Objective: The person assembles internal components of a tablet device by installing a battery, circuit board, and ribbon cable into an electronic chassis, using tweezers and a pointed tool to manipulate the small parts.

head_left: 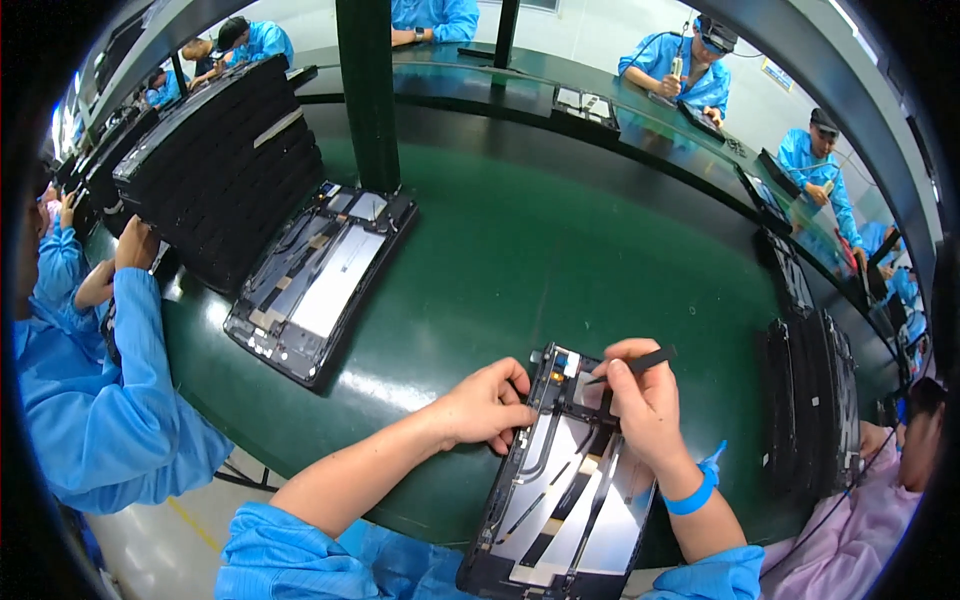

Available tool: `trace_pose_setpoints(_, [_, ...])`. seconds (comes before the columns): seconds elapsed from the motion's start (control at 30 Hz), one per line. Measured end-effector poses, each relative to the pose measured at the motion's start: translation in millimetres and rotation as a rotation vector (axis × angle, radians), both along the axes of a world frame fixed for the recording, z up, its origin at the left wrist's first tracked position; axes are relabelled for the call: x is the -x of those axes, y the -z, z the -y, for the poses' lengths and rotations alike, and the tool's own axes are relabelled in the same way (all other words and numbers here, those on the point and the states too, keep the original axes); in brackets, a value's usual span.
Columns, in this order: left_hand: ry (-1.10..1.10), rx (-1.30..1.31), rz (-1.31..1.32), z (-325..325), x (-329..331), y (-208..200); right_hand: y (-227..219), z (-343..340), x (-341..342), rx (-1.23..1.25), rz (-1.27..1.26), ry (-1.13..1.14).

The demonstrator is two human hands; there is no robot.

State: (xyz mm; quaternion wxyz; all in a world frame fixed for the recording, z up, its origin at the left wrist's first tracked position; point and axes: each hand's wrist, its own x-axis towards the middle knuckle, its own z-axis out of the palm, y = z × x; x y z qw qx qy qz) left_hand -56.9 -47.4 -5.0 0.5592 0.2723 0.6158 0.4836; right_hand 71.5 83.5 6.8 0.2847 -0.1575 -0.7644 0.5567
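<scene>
An opened tablet (575,470) lies tilted at the bench's near edge, its inner side up. Silver plates, dark ribbon cables and tape strips show in it. My left hand (485,405) is closed on the tablet's left edge near the far end, thumb and fingers bent against the frame. In my right hand (648,400) is a slim black pointed tool (657,359), held in a pinch. Its tip is over the far end of the tablet, near a small silver part; whether it touches is too small to tell. A blue strap circles my right wrist.
More opened tablets (312,285) lie stacked at the left, beside a tall black stack (215,170). A dark post (367,100) rises behind them. Upright tablets (815,400) stand at the right. Co-workers in blue (100,400) and pink (840,530) sit close on both sides.
</scene>
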Motion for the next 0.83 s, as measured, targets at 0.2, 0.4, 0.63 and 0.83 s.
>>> trace_pose_setpoints(0.2, [0.031,0.013,0.022,1,2,1,-30,-13,30,-0.52,0.293,-0.467])
trace_pose_setpoints(0.4, [0.06,0.002,0.05,0,5,1,-31,-26,55,-0.469,0.633,-0.706])
trace_pose_setpoints(0.63, [0.058,0.012,0.018,1,6,2,-24,-20,41,-0.436,0.578,-0.587])
trace_pose_setpoints(0.83, [-0.032,-0.076,-0.568,8,-11,0,-17,-15,38,-0.47,0.683,-0.41])
